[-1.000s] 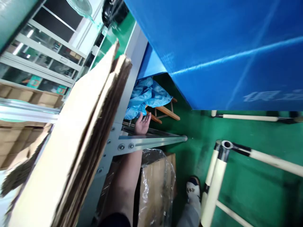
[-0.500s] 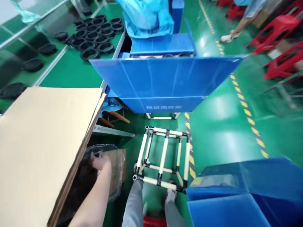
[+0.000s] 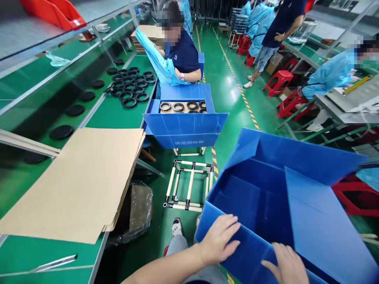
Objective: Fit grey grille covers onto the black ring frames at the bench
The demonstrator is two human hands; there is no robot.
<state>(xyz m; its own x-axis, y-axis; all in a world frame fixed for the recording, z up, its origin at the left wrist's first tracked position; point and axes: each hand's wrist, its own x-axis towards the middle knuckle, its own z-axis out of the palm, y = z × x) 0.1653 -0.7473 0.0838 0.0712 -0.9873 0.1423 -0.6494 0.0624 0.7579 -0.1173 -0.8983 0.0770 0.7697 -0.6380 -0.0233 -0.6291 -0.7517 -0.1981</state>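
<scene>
A large blue corrugated plastic box (image 3: 251, 193) stands at my right with its flaps folded outward; the part of its inside that shows holds nothing. My left hand (image 3: 222, 238) grips the near edge of this box, fingers over the top and thumb on the near face. Further right along that edge, my right hand (image 3: 287, 262) has hold of it too, thumb apart from the fingers. A frame of cream pipes with black joints (image 3: 189, 185) stands on the floor left of the box, in front of my feet.
Cardboard sheets (image 3: 89, 173) overhang the workbench at left. Black rings (image 3: 127, 86) lie further along it. Ahead, another blue box (image 3: 189, 140) holds rings. A co-worker (image 3: 186, 55) sits behind it with blue cloth. A plastic-lined carton (image 3: 140, 209) stands beneath the bench. Red stools (image 3: 276, 83) stand across the aisle.
My left hand has left the plastic-lined carton and now grips the blue box at right. My right hand has come into view on that box. The view has tilted up and turned.
</scene>
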